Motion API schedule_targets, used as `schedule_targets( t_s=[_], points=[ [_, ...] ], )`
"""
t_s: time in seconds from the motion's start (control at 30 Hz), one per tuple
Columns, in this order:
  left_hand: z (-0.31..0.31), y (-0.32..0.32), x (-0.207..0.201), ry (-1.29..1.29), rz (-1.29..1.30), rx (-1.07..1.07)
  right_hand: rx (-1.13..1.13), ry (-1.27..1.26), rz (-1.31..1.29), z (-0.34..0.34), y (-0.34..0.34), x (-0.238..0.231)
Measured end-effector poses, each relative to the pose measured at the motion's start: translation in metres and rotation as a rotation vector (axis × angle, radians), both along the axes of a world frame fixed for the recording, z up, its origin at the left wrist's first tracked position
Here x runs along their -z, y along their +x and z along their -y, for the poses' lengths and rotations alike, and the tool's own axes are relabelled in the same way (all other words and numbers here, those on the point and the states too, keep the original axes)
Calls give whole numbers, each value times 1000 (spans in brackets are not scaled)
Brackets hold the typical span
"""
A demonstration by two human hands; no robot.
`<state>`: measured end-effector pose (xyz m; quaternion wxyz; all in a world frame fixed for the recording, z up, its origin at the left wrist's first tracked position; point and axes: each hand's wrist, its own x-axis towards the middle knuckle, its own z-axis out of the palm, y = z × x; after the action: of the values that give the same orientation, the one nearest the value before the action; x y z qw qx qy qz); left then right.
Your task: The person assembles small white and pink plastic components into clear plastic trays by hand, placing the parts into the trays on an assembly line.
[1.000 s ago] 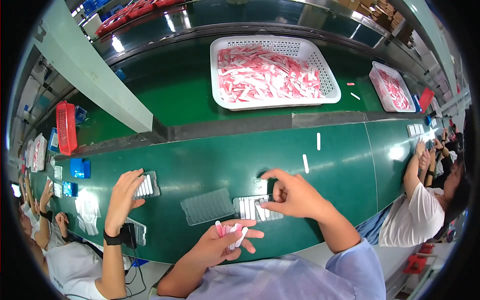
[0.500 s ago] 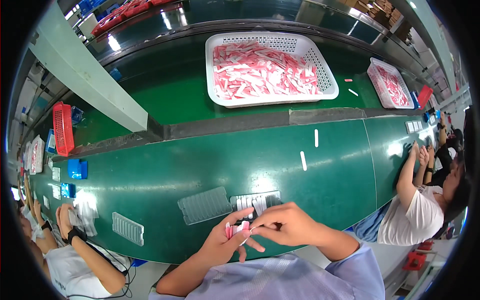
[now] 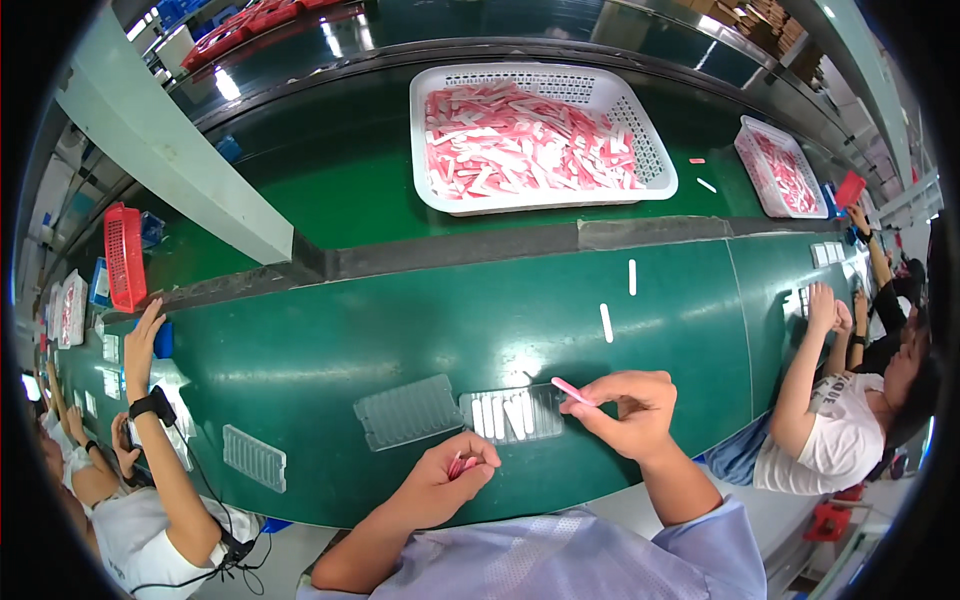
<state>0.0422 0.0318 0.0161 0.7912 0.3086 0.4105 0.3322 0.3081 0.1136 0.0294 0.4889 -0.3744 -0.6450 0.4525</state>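
My right hand (image 3: 635,412) pinches a small flat pink-and-white strip with rounded ends (image 3: 568,389) between thumb and fingertips. It hovers at the right end of a see-through slotted plastic tray (image 3: 550,425), where several white strips (image 3: 503,416) lie side by side, one of them slanted. Curled beside the tray's near left corner, my left hand (image 3: 440,484) holds a small bunch of pink strips (image 3: 459,466), mostly hidden by the fingers. A second see-through slotted tray (image 3: 405,412) with no strips in it lies just left of the first.
A white basket (image 3: 545,205) heaped with pink-and-white strips stands beyond the dark ledge (image 3: 450,250). Two loose white strips (image 3: 606,323) lie on the green table. Another slotted tray (image 3: 254,458) is farther left. Co-workers sit at both sides; one person's arm (image 3: 170,440) reaches forward on the left.
My hands have moved apart: the right went right and forward with one strip, the left drew back and closed round its bunch. The left co-worker's arm has stretched forward.
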Motion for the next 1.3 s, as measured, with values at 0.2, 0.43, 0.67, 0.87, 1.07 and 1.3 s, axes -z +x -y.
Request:
schedule_targets(
  t_s=[0.2,0.43,0.67,0.87,1.07,1.3],
  points=[
    [-5,6,-14,364,-499,78,84,57,151,5,-4,5],
    [-7,-9,-13,625,-1262,-77,107,-61,254,2,-3,-6],
    [-8,-50,-8,613,-1474,-118,32,519,745,14,2,8],
    [-12,-39,-17,555,-1216,-166,-81,341,825,30,-4,16],
    [-10,13,-6,1048,-1177,78,-152,250,753,30,-2,11],
    [-19,20,8,1160,-1394,148,-148,316,829,30,-6,6]
  ],
)
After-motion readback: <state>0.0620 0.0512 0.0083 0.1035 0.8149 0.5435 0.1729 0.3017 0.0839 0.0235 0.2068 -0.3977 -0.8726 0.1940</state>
